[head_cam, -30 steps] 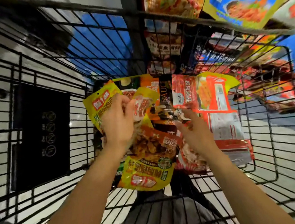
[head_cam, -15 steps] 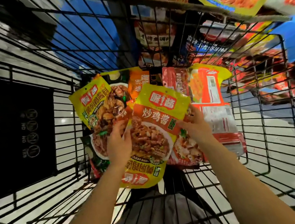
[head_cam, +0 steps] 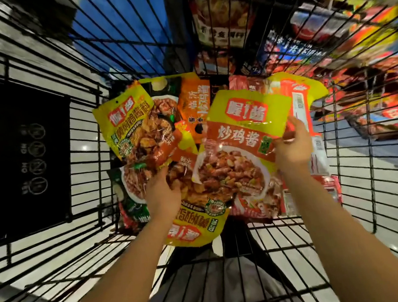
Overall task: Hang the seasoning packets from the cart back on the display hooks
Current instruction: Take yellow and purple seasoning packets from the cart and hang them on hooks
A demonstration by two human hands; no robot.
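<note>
The cart [head_cam: 388, 175] is thin black-coated metal wire with a dull sheen. Inside it, the seasoning packets [head_cam: 240, 145] are glossy plastic film, crinkled and catching glare. Beneath the cart, the floor [head_cam: 84, 146] looks like smooth, shiny pale tile.

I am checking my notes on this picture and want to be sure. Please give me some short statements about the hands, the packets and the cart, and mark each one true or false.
1. The right hand grips the right edge of the yellow and orange packet. True.
2. The left hand hangs idle outside the cart. False: it is inside the cart, holding packets at their lower left.
3. The cart is made of black wire bars. True.
4. The packet with the punched hole at upper left is blue. False: it is yellow, with a picture of a meat dish.
5. All packets already hang on hooks. False: several packets lie in the cart.
</note>
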